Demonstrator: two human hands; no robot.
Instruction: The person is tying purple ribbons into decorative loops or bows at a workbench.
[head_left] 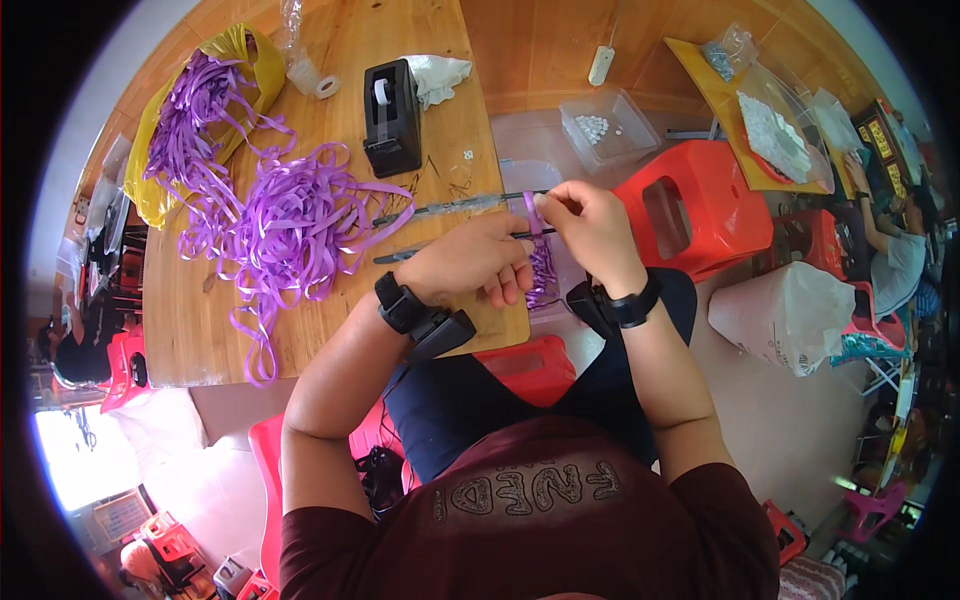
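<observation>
Two thin dark rods (455, 207) reach past the table's right edge, with clear tape around the far one. Beside their ends my right hand (598, 228) is closed, thumb and fingers pinching a purple ribbon (532, 207) that loops around the rods. My left hand (470, 258) lies over the near rod, its fingers curled in beside the ribbon; what they hold is hidden. Below the rod ends hangs a bunch of short purple ribbon pieces (542, 278). A loose heap of purple ribbon (290, 220) lies on the table to the left of my left hand.
A yellow bag (262, 75) of ribbon, a black tape dispenser (391, 120) and white tissue (438, 78) sit on the wooden table (190, 340). Red stools (715, 205), a plastic bin (610, 130) and a white sack (780, 318) stand to the right. Another person (897, 265) sits far right.
</observation>
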